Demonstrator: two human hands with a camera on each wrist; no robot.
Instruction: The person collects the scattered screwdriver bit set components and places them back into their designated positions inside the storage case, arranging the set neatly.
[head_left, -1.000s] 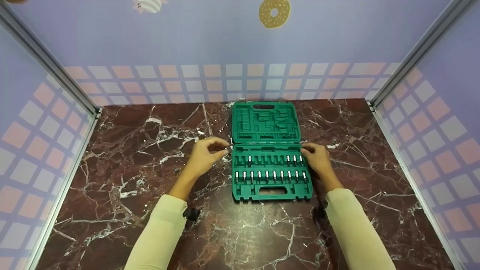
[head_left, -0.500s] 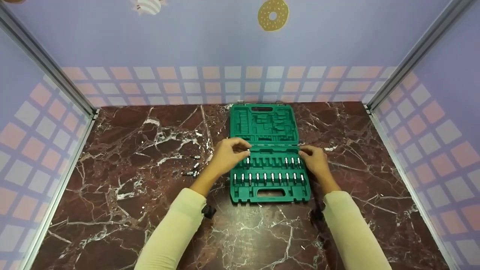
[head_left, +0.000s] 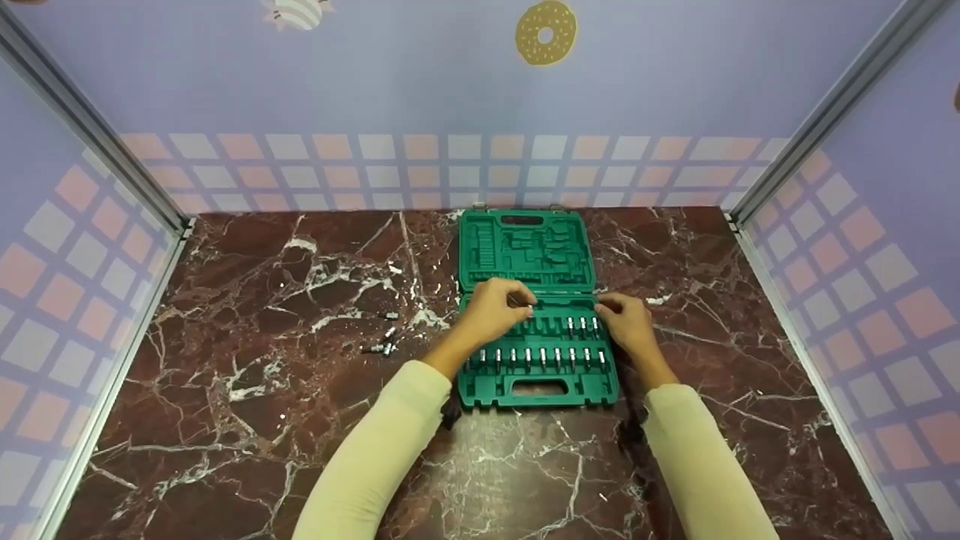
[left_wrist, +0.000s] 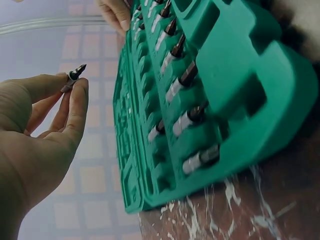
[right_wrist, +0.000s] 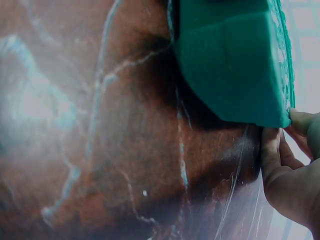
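Observation:
My left hand [head_left: 491,311] pinches a small bit socket [left_wrist: 71,80], chrome with a dark pointed tip, between thumb and fingertips. It hangs over the back row of slots in an open green tool case [head_left: 536,405]. My right hand [head_left: 628,322] grips the case's right edge near the hinge, thumb at the rim and fingers against the side, as the right wrist view shows. Several bit sockets [left_wrist: 185,122] stand in the front row. At the right of the back row are three more bit sockets [head_left: 583,325], and one single bit socket [left_wrist: 156,131] sits at its left end, hidden by my left hand in the head view.
Loose bit sockets [head_left: 388,337] lie on the dark red marbled table [head_left: 247,420] left of the case. The case's lid [head_left: 525,247], with moulded recesses, leans back toward the patterned rear wall [head_left: 420,90]. Side walls bound the table.
My left hand has moved right, from beside the case's left edge to over the back row, uncovering the loose bit sockets on the table. The right hand stays at the case's edge.

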